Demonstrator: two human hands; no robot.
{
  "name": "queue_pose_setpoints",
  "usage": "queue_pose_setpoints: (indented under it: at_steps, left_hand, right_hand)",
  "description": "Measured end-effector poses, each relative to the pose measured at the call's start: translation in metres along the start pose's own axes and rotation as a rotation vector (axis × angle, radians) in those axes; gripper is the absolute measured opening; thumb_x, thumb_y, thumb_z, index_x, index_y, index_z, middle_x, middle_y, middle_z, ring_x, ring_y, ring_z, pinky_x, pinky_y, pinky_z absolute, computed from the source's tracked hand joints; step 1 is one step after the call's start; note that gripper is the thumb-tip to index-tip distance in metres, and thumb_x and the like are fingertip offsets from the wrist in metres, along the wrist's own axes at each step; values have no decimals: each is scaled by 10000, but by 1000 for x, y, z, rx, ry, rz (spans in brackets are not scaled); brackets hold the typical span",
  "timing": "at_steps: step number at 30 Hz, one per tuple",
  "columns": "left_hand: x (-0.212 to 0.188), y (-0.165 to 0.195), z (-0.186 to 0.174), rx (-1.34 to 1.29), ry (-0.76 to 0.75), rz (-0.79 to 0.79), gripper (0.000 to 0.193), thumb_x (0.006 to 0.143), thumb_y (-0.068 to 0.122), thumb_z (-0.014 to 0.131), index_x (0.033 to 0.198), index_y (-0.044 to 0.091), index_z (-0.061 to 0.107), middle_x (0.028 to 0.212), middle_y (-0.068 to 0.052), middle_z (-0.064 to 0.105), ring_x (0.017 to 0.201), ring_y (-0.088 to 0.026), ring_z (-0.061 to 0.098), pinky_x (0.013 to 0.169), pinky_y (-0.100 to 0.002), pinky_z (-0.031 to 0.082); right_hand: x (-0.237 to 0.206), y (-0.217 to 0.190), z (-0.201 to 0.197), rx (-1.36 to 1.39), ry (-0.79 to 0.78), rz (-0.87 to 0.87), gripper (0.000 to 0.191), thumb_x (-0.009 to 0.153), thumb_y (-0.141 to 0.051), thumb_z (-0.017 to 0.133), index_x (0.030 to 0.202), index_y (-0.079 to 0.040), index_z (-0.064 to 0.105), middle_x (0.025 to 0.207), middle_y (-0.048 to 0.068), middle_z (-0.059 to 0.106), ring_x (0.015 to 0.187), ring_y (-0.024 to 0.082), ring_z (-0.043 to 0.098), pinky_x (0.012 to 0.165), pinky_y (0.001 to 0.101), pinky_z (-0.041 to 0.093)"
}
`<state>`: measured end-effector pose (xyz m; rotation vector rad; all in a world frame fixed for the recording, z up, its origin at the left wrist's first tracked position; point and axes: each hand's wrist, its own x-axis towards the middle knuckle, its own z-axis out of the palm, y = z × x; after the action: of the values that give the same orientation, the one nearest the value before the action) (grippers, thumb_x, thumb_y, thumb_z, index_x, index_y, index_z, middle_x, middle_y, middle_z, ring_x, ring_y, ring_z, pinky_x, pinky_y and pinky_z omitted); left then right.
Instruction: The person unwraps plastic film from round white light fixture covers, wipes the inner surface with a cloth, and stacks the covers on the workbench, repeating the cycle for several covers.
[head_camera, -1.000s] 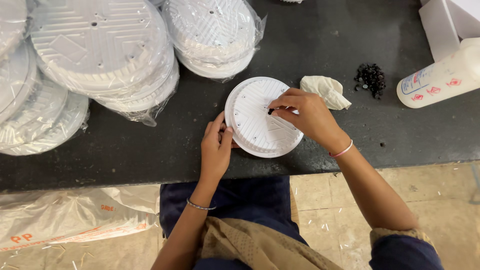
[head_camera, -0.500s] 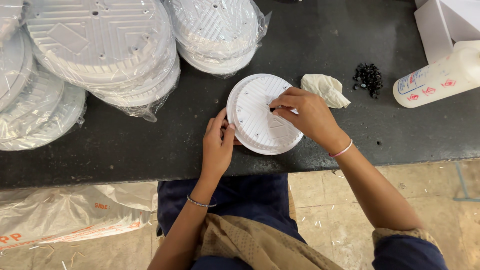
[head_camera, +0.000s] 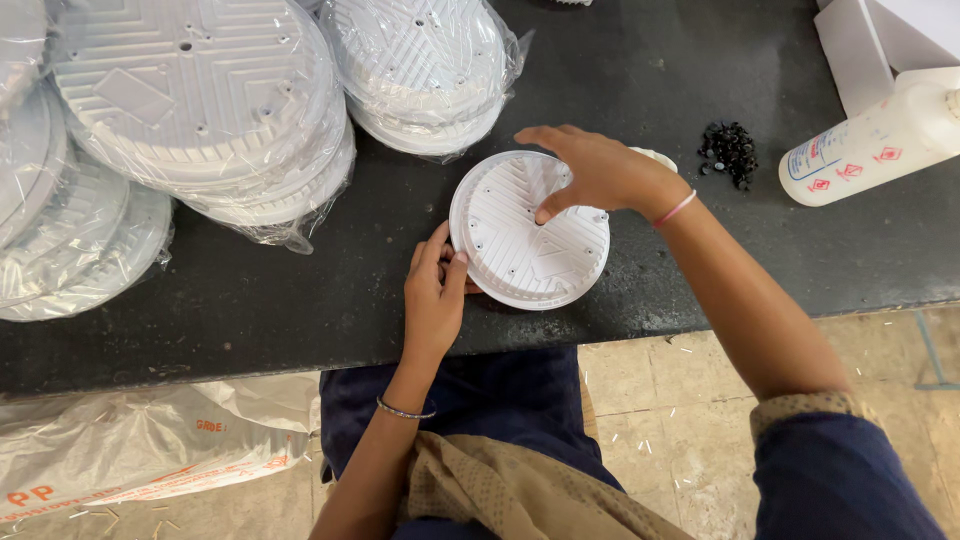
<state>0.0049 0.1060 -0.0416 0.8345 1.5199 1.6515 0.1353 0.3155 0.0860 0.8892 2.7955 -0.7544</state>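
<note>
Stacks of round white plastic discs wrapped in clear bags (head_camera: 200, 110) sit on the dark counter (head_camera: 250, 300). A small pile of black screws (head_camera: 730, 150) lies near a white plastic bottle (head_camera: 880, 140).

Clear plastic bags of stacked white round discs (head_camera: 190, 110) fill the upper left; a white squeeze bottle (head_camera: 880, 135) – blue-and-red label – lies upper right; a white printed sack (head_camera: 120, 450) sits lower left.
</note>
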Motion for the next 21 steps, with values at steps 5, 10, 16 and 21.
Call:
queue_pose_setpoints:
  at_steps: [5,10,16,21]
  left_hand:
    - [4,-3,0,-1,1,-11,421,1010,23,558,1430,-3,551,1075,-54,543,839,-90,645,706,-279,678]
    - [16,-8,3,-56,-9,-52,426,1005,18,555,1431,0,546,1079,-47,533,823,-90,643,691,-278,668]
    - [26,-11,4,-72,-13,-62,430,1007,13,554,1437,-6,544,1093,-61,542,833,-96,636,687,-276,649]
    - [1,-8,4,-11,14,3,439,1034,87,543,1462,6,486,1259,-108,475,868,-112,640,693,-265,652]
  right_hand:
    - [13,6,6,-74,-109,93,1089,584,-308,937,1528,-208,404,1420,148,552,1262,386,571,1014,481,484]
    - [23,14,10,-144,-115,118,1048,604,-274,935,1518,-197,426,1374,156,571,1219,402,591,997,485,499]
    - [23,5,16,-239,-36,65,1024,629,-214,920,1518,-165,413,1449,146,516,1248,421,555,953,486,509]
    - [-10,6,22,-121,160,-35,1016,614,-233,947,1479,-101,430,1459,164,503,1257,416,537,979,479,480]
